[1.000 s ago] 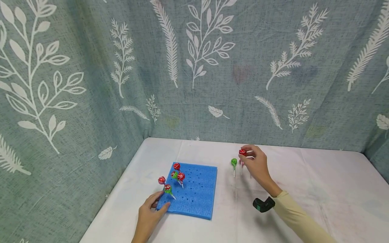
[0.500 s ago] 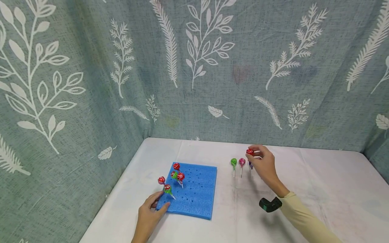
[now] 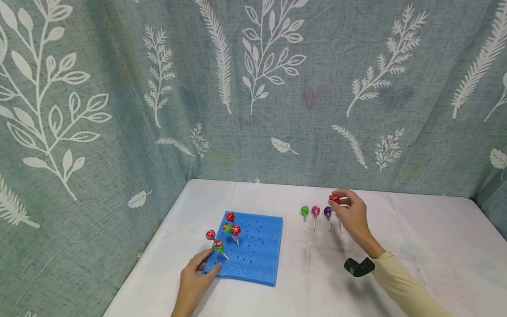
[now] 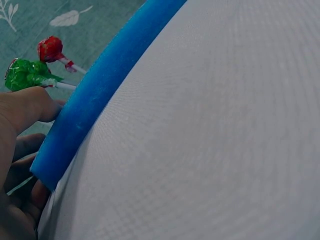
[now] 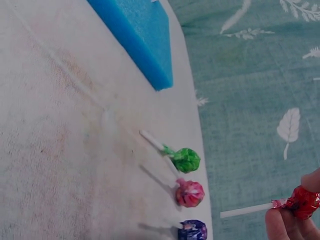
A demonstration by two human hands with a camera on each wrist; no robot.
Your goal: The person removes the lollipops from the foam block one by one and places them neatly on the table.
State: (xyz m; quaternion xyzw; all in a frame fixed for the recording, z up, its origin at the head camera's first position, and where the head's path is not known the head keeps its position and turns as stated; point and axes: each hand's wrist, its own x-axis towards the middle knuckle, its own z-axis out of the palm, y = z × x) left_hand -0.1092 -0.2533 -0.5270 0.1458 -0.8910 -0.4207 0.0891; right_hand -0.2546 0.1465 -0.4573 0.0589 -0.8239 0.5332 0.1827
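From the head view I see my right hand (image 3: 352, 213) raised over the far side of the tabletop (image 3: 416, 246), pinching a red lollipop (image 3: 334, 198) by its wrapped head between thumb and fingertips. Only the right wrist view shows me its white stick, jutting sideways from the fingers (image 5: 280, 222), free of the cloth. That view also shows the green lollipop (image 5: 186, 160), pink lollipop (image 5: 190, 193) and purple lollipop (image 5: 192, 231) lying in a row on the tabletop just beside the held one.

My left hand (image 3: 194, 281) rests at the near left corner of the blue foam block (image 3: 257, 251). The head view gives me the fingers fairly straight, thumb on the foam's top. The left wrist view adds the foam's thick edge with fingers against its side, and two sticks planted in it, one green-headed (image 4: 25, 74), one red-headed (image 4: 50, 48), both tilted. The head view alone shows the whole cluster of planted lollipops (image 3: 227, 229) near the foam's left side, well apart from the red one.
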